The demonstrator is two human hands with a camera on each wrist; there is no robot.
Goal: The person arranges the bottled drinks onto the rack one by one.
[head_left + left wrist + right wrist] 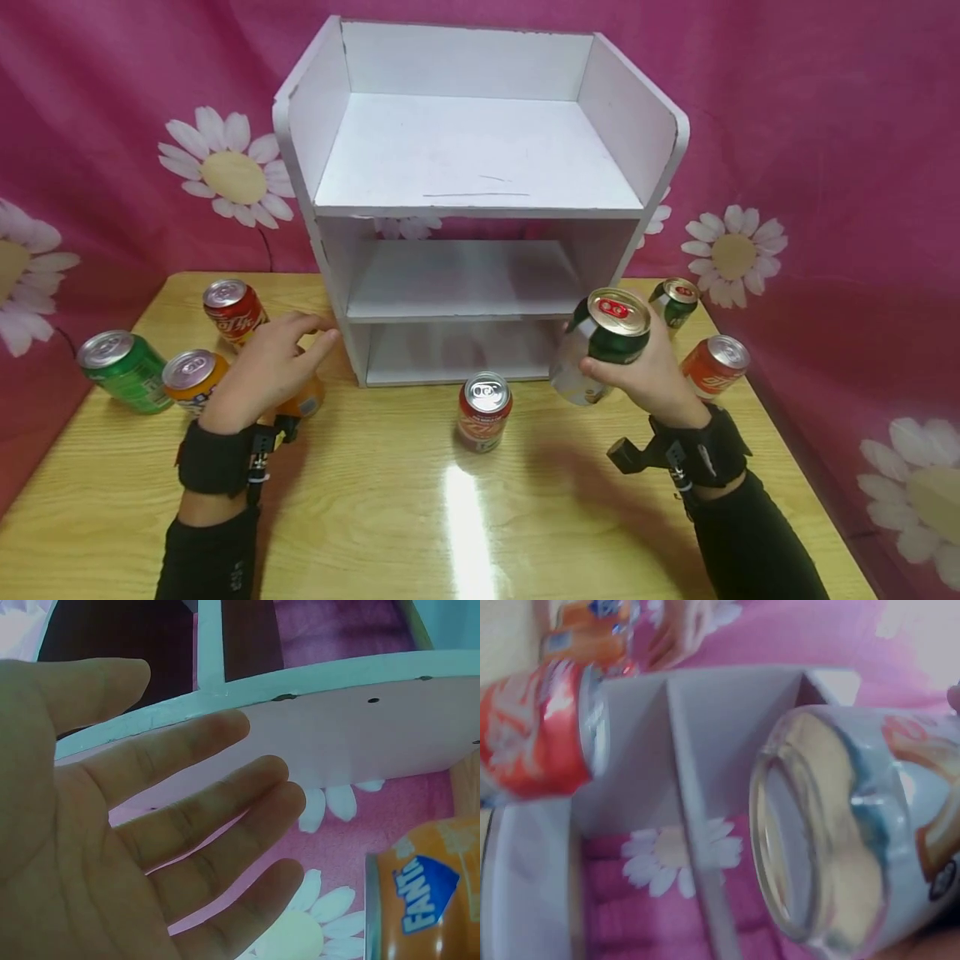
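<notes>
My right hand grips a green and white drink can with a gold lid and red tab. It holds the can tilted in front of the shelf unit's right side; in the right wrist view the can's metal base shows. My left hand is empty, its fingers extended and spread in the left wrist view. It hovers near the shelf's left side, over an orange Fanta can that it partly covers. A red soda can stands on the table between the hands.
A white shelf unit with an upper tray and lower shelves stands at the back. On the left are a red can, a green can and an orange can. Another green can and an orange-red can stand right.
</notes>
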